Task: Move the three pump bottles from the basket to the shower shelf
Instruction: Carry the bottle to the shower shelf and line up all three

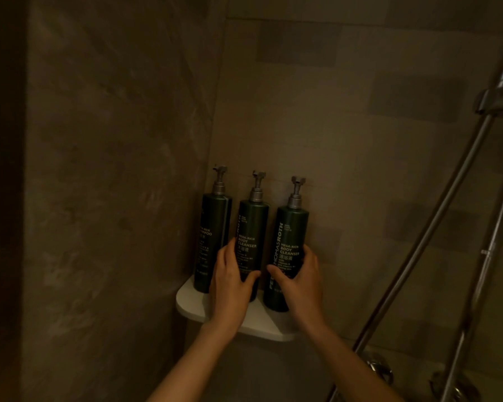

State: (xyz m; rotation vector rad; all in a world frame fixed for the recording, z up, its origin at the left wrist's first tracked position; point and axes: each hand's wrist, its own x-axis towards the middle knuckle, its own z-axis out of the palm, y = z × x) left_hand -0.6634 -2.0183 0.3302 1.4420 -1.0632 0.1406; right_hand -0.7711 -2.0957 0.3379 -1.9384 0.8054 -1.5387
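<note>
Standing upright on the white corner shower shelf [192,303], three dark green pump bottles: left hand [230,282] fingers curl round the middle bottle [251,227], right hand [301,281] fingers round the three-o'clock bottle [288,236], nine-o'clock bottle [212,227] untouched.

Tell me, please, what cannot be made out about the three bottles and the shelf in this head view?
- Left bottle: its label is dim and turned aside.
- Middle bottle: base hidden by the left hand.
- Right bottle: lower right side covered by the right hand.
- Shelf: its wall mounting is hidden.
- Basket: not in view.
</note>
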